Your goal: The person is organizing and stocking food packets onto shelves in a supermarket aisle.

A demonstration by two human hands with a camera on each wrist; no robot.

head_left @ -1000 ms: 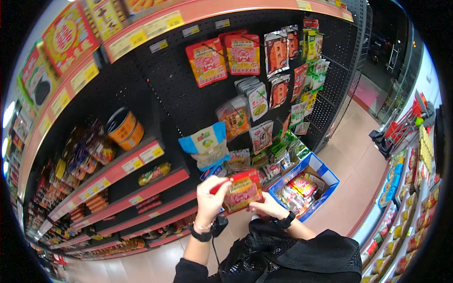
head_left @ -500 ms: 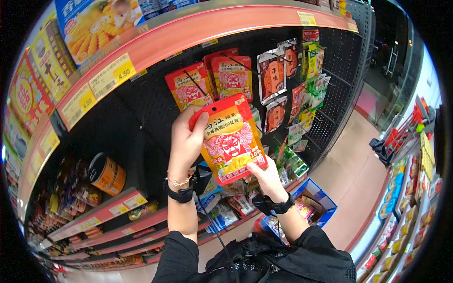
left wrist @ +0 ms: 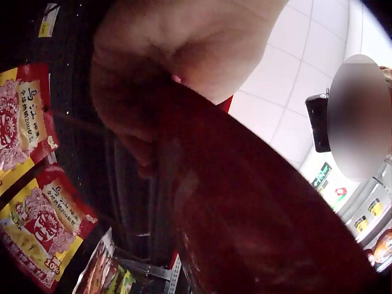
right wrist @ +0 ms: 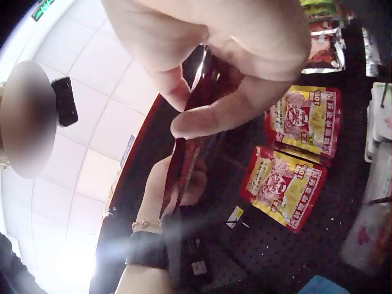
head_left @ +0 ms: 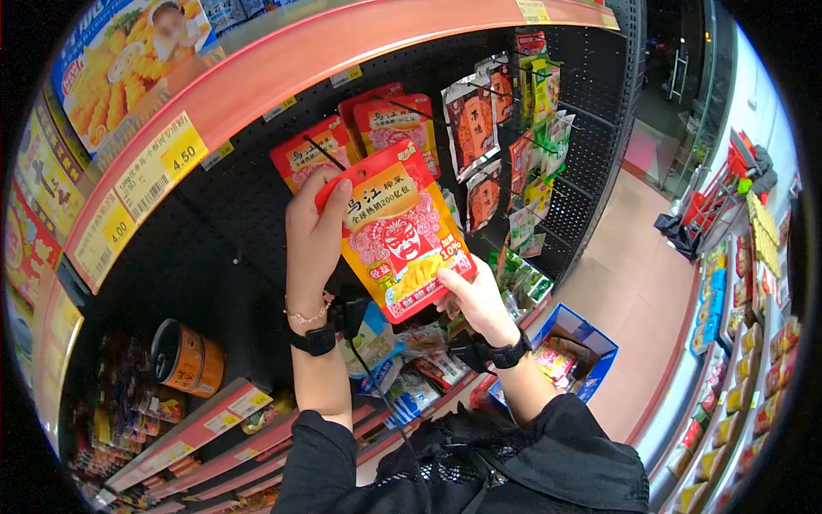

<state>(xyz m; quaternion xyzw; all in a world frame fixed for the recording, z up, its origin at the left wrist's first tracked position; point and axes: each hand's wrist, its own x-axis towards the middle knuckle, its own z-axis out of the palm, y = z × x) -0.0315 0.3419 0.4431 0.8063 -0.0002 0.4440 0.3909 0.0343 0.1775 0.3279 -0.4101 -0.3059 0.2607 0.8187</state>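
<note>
A red and yellow packet [head_left: 406,240] is held up in front of the pegboard, its printed face towards the head view. The left hand [head_left: 313,231] pinches its upper left corner, thumb on the front. At the lower right corner the right hand [head_left: 479,300] pinches it, thumb on the printed face. In the left wrist view the packet's dark red back [left wrist: 245,202] runs down from the left hand [left wrist: 177,49]. The right wrist view shows the packet edge-on [right wrist: 184,165] between the right hand's fingers [right wrist: 226,116]. Matching packets [head_left: 396,128] hang behind.
A shelf edge with price labels [head_left: 158,176] crosses the upper left. Other hanging packets [head_left: 473,120] are right of the matching ones. A blue box [head_left: 585,320] with packets stands low at the right, near the floor aisle [head_left: 634,248]. An orange can [head_left: 197,364] sits at lower left.
The packet has been raised from low by the shelf to before the hanging packets, then shifted slightly left. The head view has moved closer to the upper shelf. Both hands keep hold of it.
</note>
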